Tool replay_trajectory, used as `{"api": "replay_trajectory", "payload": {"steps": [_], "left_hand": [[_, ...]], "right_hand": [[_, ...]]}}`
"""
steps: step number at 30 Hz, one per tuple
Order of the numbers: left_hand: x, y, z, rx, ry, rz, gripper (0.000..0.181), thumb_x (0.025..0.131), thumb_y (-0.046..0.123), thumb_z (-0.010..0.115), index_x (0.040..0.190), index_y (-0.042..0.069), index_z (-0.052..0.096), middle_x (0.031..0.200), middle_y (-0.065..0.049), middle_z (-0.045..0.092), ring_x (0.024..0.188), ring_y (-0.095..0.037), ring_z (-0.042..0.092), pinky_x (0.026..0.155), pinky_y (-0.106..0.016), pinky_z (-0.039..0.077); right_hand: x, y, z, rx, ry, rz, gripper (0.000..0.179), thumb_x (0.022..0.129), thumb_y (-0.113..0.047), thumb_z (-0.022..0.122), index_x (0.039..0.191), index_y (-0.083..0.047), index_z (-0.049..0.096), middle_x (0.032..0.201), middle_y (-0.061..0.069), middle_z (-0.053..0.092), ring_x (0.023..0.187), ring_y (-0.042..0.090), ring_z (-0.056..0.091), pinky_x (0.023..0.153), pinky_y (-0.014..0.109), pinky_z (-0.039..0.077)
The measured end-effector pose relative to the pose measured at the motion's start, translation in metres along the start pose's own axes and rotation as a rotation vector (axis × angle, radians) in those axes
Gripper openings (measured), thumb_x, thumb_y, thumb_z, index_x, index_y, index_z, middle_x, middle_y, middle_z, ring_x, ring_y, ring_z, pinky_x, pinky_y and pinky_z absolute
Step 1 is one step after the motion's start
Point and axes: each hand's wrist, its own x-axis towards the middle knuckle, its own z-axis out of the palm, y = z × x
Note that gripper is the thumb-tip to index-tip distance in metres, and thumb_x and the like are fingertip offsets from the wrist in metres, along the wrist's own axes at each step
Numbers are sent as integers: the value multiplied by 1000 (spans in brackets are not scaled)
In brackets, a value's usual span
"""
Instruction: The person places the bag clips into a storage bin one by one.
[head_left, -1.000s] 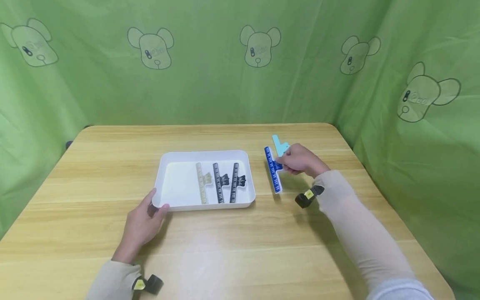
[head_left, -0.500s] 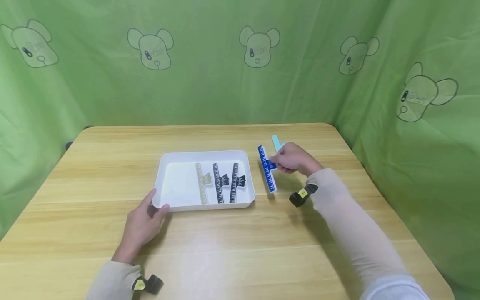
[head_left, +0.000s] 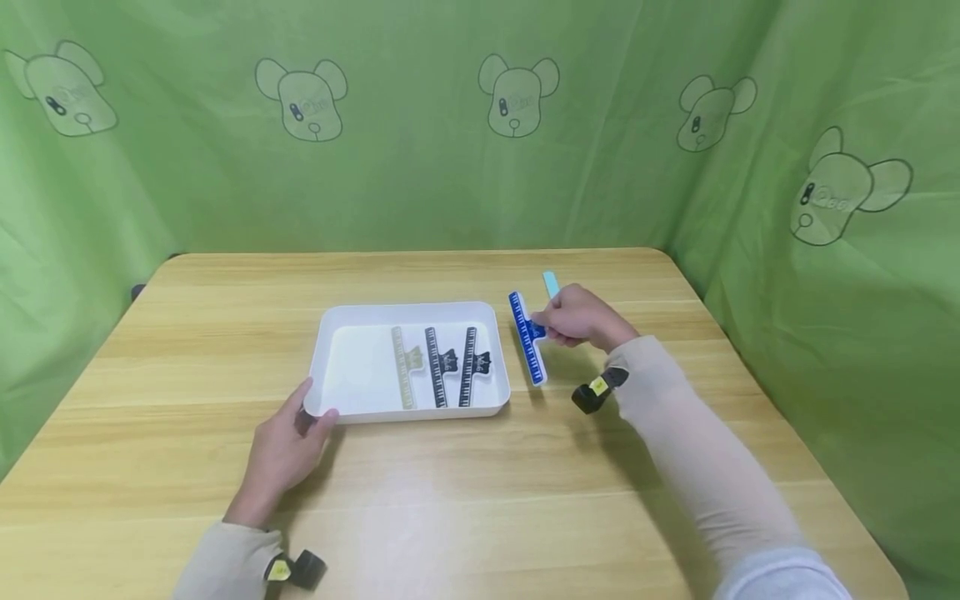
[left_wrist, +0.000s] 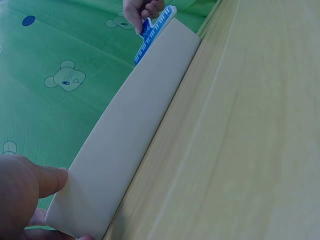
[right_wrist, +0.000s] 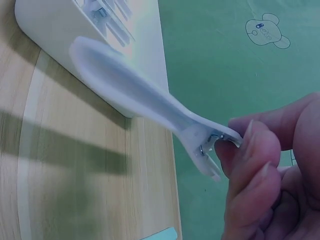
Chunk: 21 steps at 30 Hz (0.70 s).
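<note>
My right hand (head_left: 583,318) pinches a blue clip (head_left: 528,343) with a piano-key pattern by its handle, just right of the white tray (head_left: 330,417). The clip's pale back (right_wrist: 135,90) and its spring show in the right wrist view, held between thumb and fingers above the wooden table. At the tray's front left corner, my left hand (head_left: 281,450) grips the wall, with the thumb (left_wrist: 52,180) on the front side. Inside the tray lie a beige clip (head_left: 402,371) and two black clips (head_left: 436,371), side by side in its right half.
Behind my right hand, a light blue clip (head_left: 551,283) lies on the table (head_left: 450,508), mostly covered by the hand. A green curtain (head_left: 420,183) with mouse-like heads hangs around the back and sides.
My right hand has moved left with the blue clip, closer to the tray's right wall. It now covers more of the light blue clip. The left hand and tray stay put.
</note>
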Motion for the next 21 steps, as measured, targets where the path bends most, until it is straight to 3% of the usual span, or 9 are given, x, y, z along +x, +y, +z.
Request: {"api": "replay_trajectory", "payload": {"steps": [21], "left_hand": [[-1, 0, 0, -4, -11, -4, 74, 98, 38, 54, 152, -2, 22, 147, -31, 33, 134, -50, 32, 110, -58, 28]], "right_hand": [[1, -14, 9, -9, 0, -13, 37, 97, -23, 59, 64, -6, 57, 56, 1, 52, 47, 10, 43, 44, 20, 39]]}}
